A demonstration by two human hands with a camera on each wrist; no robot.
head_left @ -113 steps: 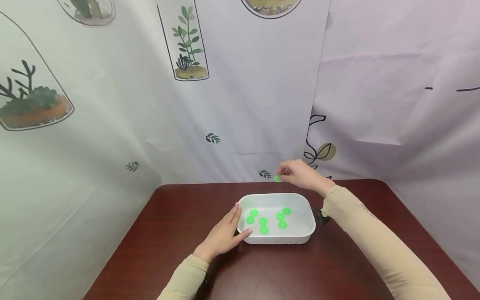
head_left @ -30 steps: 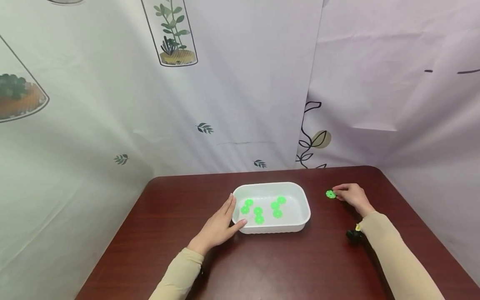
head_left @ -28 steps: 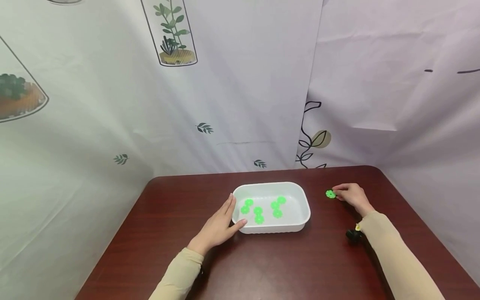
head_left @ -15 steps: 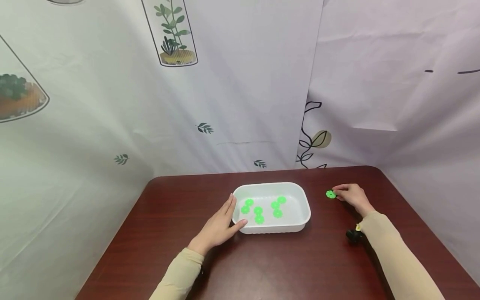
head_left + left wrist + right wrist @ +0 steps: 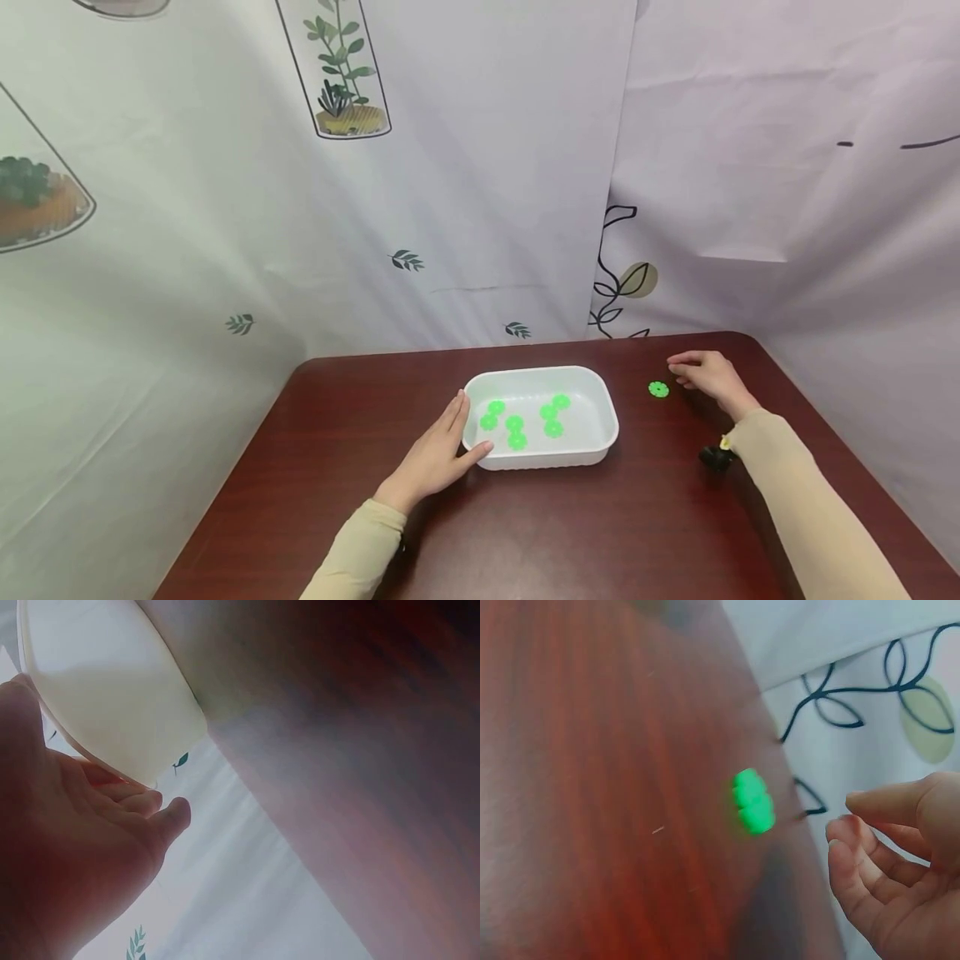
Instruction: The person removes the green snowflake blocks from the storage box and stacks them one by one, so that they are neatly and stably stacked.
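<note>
A white plastic basin [image 5: 551,458] stands on the table with several green flower-shaped discs lying flat inside. My left hand [image 5: 429,461] rests against its left side, fingers fairly straight along the wall and thumb over the near left corner. In the left wrist view, the left hand [image 5: 90,832] lies along the basin's rim [image 5: 97,761]. One more green disc [image 5: 658,389] lies on the table right of the basin. Just above and right of this disc hovers my right hand [image 5: 712,375], holding nothing. The right wrist view shows a gap between the right hand [image 5: 900,862] and the green disc [image 5: 752,801].
The dark red-brown wooden table [image 5: 600,533] reaches a white fabric backdrop [image 5: 480,208] printed with plants, which rises behind it and at both sides. A small black object [image 5: 716,457] sits under the right wrist, beside the beige sleeve.
My right hand carried a green disc from above the basin's back to the table at right, let go of it and has lifted slightly away. The left hand stays at the basin.
</note>
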